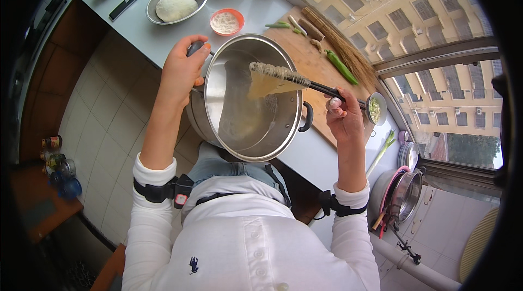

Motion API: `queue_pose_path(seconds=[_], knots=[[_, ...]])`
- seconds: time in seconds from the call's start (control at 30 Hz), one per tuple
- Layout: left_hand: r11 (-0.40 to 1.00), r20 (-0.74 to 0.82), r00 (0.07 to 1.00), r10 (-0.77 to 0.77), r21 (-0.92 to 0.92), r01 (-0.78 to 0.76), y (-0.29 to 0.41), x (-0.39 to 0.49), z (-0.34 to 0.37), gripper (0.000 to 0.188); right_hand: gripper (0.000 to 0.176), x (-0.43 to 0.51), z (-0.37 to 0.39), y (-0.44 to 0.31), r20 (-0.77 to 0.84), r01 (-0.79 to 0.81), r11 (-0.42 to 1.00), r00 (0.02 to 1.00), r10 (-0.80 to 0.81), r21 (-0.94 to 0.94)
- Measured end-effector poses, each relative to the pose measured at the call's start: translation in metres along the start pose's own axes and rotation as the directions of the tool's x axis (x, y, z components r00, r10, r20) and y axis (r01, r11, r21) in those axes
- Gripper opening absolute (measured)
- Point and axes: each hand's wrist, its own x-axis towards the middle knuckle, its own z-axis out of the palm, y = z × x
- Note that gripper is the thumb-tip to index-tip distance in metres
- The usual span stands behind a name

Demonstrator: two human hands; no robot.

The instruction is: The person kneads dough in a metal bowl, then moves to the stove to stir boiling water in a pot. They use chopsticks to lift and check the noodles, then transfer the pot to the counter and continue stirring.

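My left hand (182, 64) grips one black side handle (196, 48) of a large stainless-steel pot (282, 144), which tilts with its mouth towards me. In my right hand (345, 119) is a pair of black chopsticks (320, 87), reaching over the pot's mouth. Sticky pale batter or dough (278, 72) coats their far ends and hangs down in a sheet inside the pot. A thin cloudy layer shows on the pot's inner surface. White residue marks my right fingertips. The pot's other black handle (306, 117) is free, left of my right hand.
A wooden board (282, 40) bears a green pepper (341, 67), scallion pieces and a straw brush (347, 44). On the counter stand a dough bowl (153, 13), a red flour bowl (242, 19) and a small bowl of chopped scallion (374, 110). Windows line the right side.
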Motion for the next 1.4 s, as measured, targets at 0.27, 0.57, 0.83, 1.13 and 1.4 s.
queue_pose_path(seconds=[0.27,0.57,0.83,1.13,1.4], knots=[[0.999,0.028,1.000,-0.002,-0.039,0.003,-0.004,0.005,-0.007,0.023,0.020,-0.022,0.035,-0.044,0.049,0.111,0.993,0.993,-0.109,-0.032],[1.000,0.027,1.000,0.004,-0.018,-0.003,-0.003,0.003,-0.004,0.023,0.025,-0.041,0.056,-0.083,0.186,0.248,0.969,0.953,-0.241,-0.017],[0.999,0.047,0.999,-0.011,-0.038,0.013,-0.002,0.005,-0.003,0.022,0.019,-0.050,0.064,-0.099,0.208,0.293,0.955,0.933,-0.295,0.042],[1.000,0.051,0.999,-0.004,-0.009,0.005,-0.003,0.010,-0.004,0.024,0.018,-0.066,0.084,-0.113,0.178,0.405,0.914,0.899,-0.401,0.015],[1.000,0.054,0.998,-0.016,0.010,0.015,-0.003,0.010,-0.005,0.025,0.027,-0.078,0.101,-0.125,0.279,0.470,0.882,0.848,-0.450,-0.009]])
